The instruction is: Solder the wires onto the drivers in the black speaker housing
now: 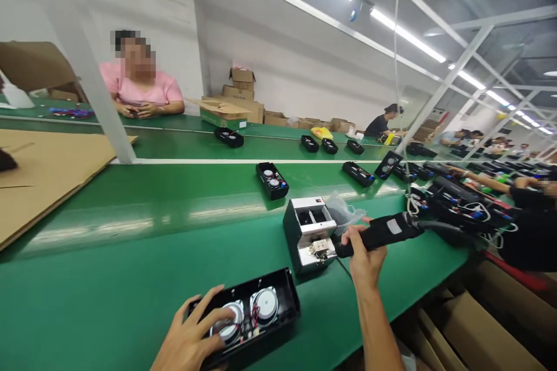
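Observation:
My left hand [195, 333] grips the near left end of an open black speaker housing [281, 324], its fingers reaching over the edge onto one of the two round drivers inside. Thin red and black wires run between the drivers. In my right hand [368, 258] is a black electric screwdriver [387, 233], its fingers wrapped round the body. The screwdriver lies nearly level, with its front end at the screw feeder [310, 232], a black and silver box standing on the green bench; whether the tip touches a screw cannot be made out.
More open speaker housings [272, 181] stand on the green belt beyond. At right, several housings with white cables are piled up [465, 203]. A cardboard sheet [52, 168] lies at left. White posts [102, 87] rise from the bench. Co-workers sit across and at right.

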Demonstrator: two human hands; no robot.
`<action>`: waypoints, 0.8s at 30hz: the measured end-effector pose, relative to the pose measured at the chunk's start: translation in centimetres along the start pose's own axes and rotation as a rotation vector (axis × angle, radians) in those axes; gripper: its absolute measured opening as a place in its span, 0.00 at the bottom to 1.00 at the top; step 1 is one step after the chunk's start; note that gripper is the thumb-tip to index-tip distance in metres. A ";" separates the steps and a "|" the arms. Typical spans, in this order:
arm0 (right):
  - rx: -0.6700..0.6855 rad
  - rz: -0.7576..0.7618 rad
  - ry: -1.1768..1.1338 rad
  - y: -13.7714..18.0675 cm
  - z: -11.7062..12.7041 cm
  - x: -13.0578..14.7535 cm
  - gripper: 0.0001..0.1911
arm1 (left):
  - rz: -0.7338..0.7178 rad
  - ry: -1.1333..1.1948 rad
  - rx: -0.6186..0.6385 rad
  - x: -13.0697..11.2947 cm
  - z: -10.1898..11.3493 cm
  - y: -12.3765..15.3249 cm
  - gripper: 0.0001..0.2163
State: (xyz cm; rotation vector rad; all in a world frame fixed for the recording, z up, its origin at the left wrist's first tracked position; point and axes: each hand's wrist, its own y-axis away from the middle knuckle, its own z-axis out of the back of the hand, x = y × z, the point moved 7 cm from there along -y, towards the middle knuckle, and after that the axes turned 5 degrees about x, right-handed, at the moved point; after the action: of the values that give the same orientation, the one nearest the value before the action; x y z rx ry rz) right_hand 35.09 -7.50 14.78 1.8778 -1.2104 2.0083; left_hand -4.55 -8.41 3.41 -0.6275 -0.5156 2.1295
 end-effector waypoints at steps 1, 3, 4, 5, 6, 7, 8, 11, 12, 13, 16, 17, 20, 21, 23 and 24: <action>0.012 0.017 0.005 -0.3 -0.4 0.4 0.21 | -0.002 0.018 -0.012 0.0 -0.2 -0.1 0.12; 0.057 0.036 0.019 -0.6 -1.8 0.7 0.23 | 0.010 0.035 0.002 0.0 -0.6 -0.3 0.12; 0.082 0.038 0.026 -0.7 -2.5 0.6 0.23 | 0.026 0.044 0.021 0.1 -0.8 -0.3 0.12; 0.105 0.037 0.033 -0.7 -3.1 0.5 0.24 | 0.042 0.056 0.036 0.2 -0.9 -0.2 0.12; 0.128 0.031 0.038 -0.7 -3.6 0.2 0.24 | 0.052 0.070 0.050 0.2 -0.9 -0.2 0.12; 0.153 0.019 0.042 -0.6 -4.0 0.0 0.24 | 0.059 0.082 0.064 0.1 -0.9 -0.2 0.12; 0.182 0.003 0.043 -0.5 -4.4 -0.2 0.24 | 0.062 0.092 0.076 0.0 -0.8 -0.2 0.11; 0.291 -0.067 0.042 0.5 -4.8 0.2 0.27 | 0.058 0.097 0.111 -0.6 -0.2 -0.6 0.10; 0.322 -0.089 0.034 1.1 -4.9 0.7 0.27 | 0.064 0.099 0.128 -0.9 0.0 -0.8 0.10; 0.362 -0.107 0.006 1.9 -5.0 1.4 0.27 | 0.079 0.102 0.152 -1.1 0.2 -0.9 0.09; 0.499 -0.110 -0.206 4.9 -6.3 4.7 0.26 | 0.136 0.128 0.240 -1.6 0.5 -1.3 0.09; 0.527 -0.096 -0.293 6.0 -7.0 6.0 0.23 | 0.154 0.138 0.268 -1.7 0.6 -1.3 0.09; 0.541 -0.068 -0.475 9.4 -9.5 8.6 0.15 | 0.175 0.161 0.313 -1.9 0.5 -1.3 0.08; 0.551 -0.068 -0.502 10.5 -10.6 9.0 0.13 | 0.175 0.164 0.317 -1.9 0.5 -1.3 0.08; 0.610 -0.074 -0.516 12.8 -12.8 9.2 0.11 | 0.172 0.165 0.317 -2.0 0.5 -1.2 0.07; 0.645 -0.087 -0.504 13.8 -13.8 9.0 0.10 | 0.170 0.164 0.318 -2.0 0.4 -1.2 0.07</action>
State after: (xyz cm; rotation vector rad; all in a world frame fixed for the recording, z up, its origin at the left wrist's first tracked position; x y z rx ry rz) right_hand 14.25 -11.81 17.92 2.8032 -0.5431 2.1085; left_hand -3.02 -9.46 4.94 -0.6746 -0.0307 2.2311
